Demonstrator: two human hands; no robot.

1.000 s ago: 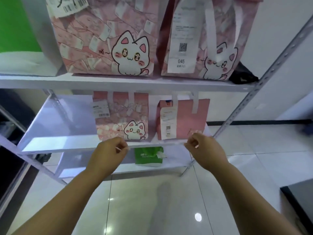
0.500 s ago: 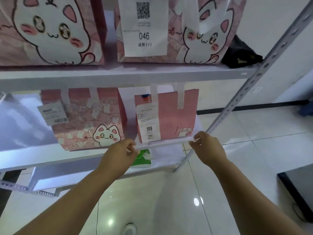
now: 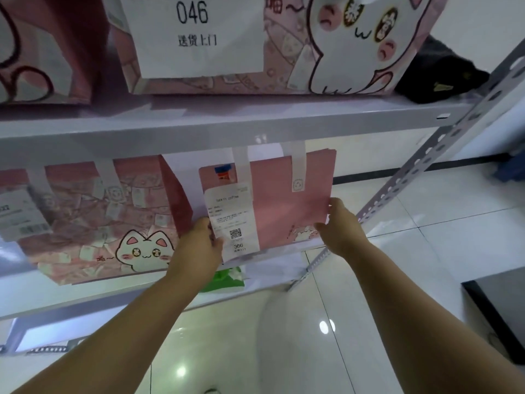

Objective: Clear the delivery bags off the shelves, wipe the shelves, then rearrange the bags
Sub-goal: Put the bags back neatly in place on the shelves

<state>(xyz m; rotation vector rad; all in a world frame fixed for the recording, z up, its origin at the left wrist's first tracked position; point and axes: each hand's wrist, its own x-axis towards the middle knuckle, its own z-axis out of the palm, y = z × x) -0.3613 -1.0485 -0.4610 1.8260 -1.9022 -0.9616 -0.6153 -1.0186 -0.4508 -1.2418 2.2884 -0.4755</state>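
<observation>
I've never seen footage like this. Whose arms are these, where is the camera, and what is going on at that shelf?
There is no machine here: the arms belong to a person, and the one camera sits on their head, looking forward and down.

The left hand and right hand grip the two sides of a plain pink bag on the middle shelf. Its receipt reads 366. Beside it stands a cat-print bag.

On the upper shelf stand larger cat-print bags, one with a label marked 046, and something black at the far right. A green packet lies on a lower shelf.
</observation>
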